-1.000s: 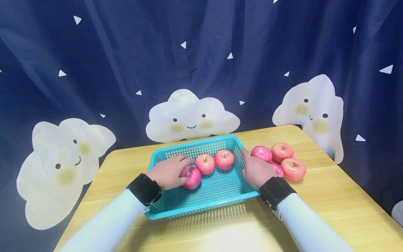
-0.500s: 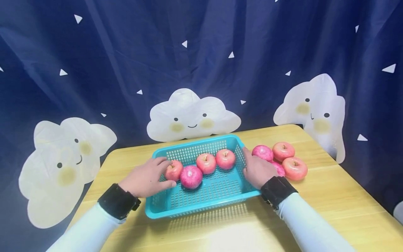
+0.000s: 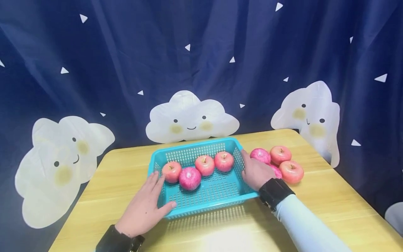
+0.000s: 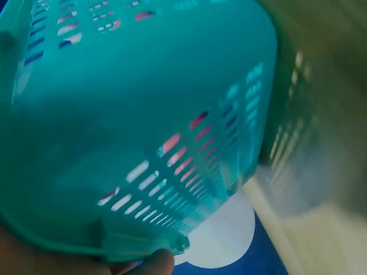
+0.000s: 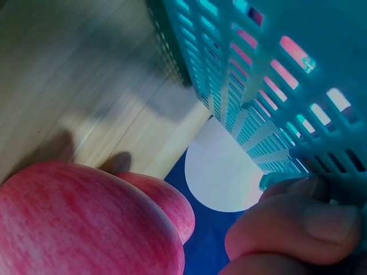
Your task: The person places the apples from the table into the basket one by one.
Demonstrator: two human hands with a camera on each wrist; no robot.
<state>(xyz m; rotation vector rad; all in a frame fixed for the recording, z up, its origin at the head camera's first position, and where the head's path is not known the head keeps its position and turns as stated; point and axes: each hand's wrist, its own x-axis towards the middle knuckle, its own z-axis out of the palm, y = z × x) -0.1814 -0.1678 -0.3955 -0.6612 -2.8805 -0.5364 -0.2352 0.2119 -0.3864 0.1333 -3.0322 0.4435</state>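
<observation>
A turquoise perforated plastic basket [image 3: 207, 205] stands at the middle of the table. Inside, a deep-pink apple [image 3: 190, 179] lies among several paler ones, such as the pale apple [image 3: 171, 172] at the left end. My left hand [image 3: 141, 210] lies over the basket's left rim, fingers nearly straight and thumb spread toward the front corner; it holds no apple. In the left wrist view its fingertips show at the rim of the basket wall [image 4: 114, 103]. My right hand [image 3: 258, 173] grips the right rim, its curled fingers [image 5: 287, 229] showing in the right wrist view.
Several more apples sit on the table just right of my right hand, among them a pale apple [image 3: 291, 172] and a deep-pink apple [image 3: 260, 155]. The wooden table [image 3: 327, 206] ends at the back against a navy curtain [image 3: 201, 45] with cloud prints.
My left hand has let go of the deep-pink apple inside the basket and drawn back left and toward me to the left rim. My right hand has stayed on the right rim.
</observation>
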